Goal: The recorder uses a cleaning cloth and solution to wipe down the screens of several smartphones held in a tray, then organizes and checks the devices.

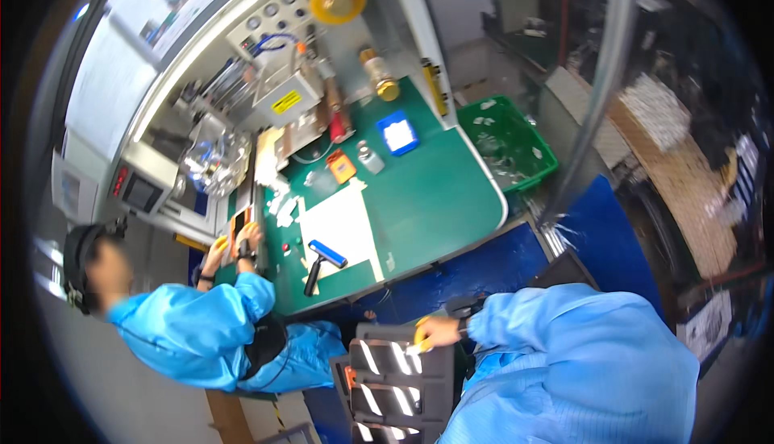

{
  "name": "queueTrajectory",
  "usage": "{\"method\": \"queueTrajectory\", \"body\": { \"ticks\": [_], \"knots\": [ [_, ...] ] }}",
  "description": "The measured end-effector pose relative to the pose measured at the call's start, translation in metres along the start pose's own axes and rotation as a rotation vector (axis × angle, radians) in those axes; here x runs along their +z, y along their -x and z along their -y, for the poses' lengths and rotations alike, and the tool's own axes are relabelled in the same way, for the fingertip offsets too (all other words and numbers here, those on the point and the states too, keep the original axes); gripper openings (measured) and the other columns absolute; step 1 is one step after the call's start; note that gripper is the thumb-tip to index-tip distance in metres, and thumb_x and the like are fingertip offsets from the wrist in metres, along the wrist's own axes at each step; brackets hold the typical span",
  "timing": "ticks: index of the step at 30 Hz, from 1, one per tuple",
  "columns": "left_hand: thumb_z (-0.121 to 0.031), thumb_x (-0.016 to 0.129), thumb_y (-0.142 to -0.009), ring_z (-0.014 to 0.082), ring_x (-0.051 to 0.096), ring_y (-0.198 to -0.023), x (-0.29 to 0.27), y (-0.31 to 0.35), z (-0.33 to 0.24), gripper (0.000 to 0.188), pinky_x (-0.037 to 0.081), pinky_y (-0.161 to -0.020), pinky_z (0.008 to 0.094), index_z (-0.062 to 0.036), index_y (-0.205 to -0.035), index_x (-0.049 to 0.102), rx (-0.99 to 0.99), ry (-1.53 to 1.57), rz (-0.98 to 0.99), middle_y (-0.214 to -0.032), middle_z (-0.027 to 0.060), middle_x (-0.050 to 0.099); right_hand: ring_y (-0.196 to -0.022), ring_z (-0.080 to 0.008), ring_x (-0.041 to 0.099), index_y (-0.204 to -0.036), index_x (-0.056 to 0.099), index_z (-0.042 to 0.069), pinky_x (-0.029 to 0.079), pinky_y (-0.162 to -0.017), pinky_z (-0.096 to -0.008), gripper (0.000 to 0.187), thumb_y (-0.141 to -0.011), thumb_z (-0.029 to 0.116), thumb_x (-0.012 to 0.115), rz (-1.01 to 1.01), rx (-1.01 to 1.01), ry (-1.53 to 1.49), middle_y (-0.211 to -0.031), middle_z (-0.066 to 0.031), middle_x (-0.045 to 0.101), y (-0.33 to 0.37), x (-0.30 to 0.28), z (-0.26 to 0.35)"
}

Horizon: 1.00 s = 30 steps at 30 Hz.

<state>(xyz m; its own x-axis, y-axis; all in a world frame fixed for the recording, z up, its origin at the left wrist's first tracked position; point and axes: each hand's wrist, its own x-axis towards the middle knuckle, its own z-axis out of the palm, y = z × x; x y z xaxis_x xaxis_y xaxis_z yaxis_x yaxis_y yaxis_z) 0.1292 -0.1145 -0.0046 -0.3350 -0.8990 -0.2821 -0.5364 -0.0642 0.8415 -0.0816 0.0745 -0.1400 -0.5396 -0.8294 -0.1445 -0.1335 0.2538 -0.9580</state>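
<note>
Workshop corner, big green-topped bench point(451, 194)
Co-worker point(185, 331) in blue at its left end, green plastic bin point(542, 173) by its right. Below the bench edge sits a dark tray point(438, 379) of glossy dark panels; the top panel point(377, 360) is right by the right hand point(441, 333), yellow-tipped fingers bent down at its upper-right corner. Looks partly curled, can't tell if it's actually gripping.

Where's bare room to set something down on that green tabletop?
The right part of the green tabletop looks bare, between the white sheet, the blue-framed item and the rounded right corner. It's crowded left of the sheet, with white scraps, then the co-worker's hands; above, the orange box and bottle.
</note>
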Motion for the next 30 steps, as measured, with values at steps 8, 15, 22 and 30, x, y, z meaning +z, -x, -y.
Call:
{"method": "queueTrajectory", "body": {
  "ticks": [8, 15, 22, 30],
  "knots": [
    [-0.033, 0.043, -0.092, 0.0197, 0.049, -0.104, 0.05, 0.038, -0.04, 0.037, 0.039, -0.091, 0.0332, -0.003, -0.107, 0.06, -0.181, -0.05, -0.126, -0.107, 0.0137, 0.059, -0.114, -0.03, 0.044, -0.082, 0.069, 0.01, 0.029, -0.099, -0.0418, 0.015, -0.074, 0.022, 0.067, -0.589, 0.138, -0.173, -0.092, -0.0084, 0.065, 0.093, -0.155, -0.043],
    [-0.024, 0.06, -0.086, 0.0093, 0.047, -0.067, 0.259, -0.064, -0.04, 0.031, 0.042, -0.059, 0.0268, 0.0067, -0.091, 0.063, 0.229, 0.072, 0.137, -0.075, 0.0028, 0.061, -0.088, -0.02, 0.055, -0.078, 0.068, 0.005, 0.033, -0.091, -0.0345, 0.012, -0.07, 0.014, 0.068, -0.943, 0.27, -0.102, -0.078, -0.0068, 0.064, 0.143, -0.28, -0.107],
    [-0.037, 0.062, -0.083, 0.0252, 0.06, -0.078, 0.414, -0.119, -0.056, 0.046, 0.045, -0.073, 0.034, 0.0074, -0.097, 0.062, 0.275, -0.123, 0.334, -0.086, 0.0183, 0.065, -0.079, -0.0159, 0.054, -0.077, 0.067, 0.001, 0.04, -0.078, -0.0285, 0.007, -0.071, 0.005, 0.067, -1.179, 0.384, -0.201, -0.077, -0.0037, 0.06, 0.158, -0.337, -0.182],
    [-0.021, 0.062, -0.082, 0.0244, 0.06, -0.083, 0.452, -0.131, -0.059, 0.036, 0.046, -0.075, 0.0318, 0.0058, -0.106, 0.059, 0.301, -0.204, 0.198, -0.095, 0.018, 0.063, -0.078, -0.0123, 0.054, -0.083, 0.065, 0.001, 0.04, -0.071, -0.0228, 0.011, -0.072, 0.001, 0.067, -1.129, 0.454, -0.35, -0.085, -0.0027, 0.058, 0.145, -0.348, -0.2]
  ]
}}
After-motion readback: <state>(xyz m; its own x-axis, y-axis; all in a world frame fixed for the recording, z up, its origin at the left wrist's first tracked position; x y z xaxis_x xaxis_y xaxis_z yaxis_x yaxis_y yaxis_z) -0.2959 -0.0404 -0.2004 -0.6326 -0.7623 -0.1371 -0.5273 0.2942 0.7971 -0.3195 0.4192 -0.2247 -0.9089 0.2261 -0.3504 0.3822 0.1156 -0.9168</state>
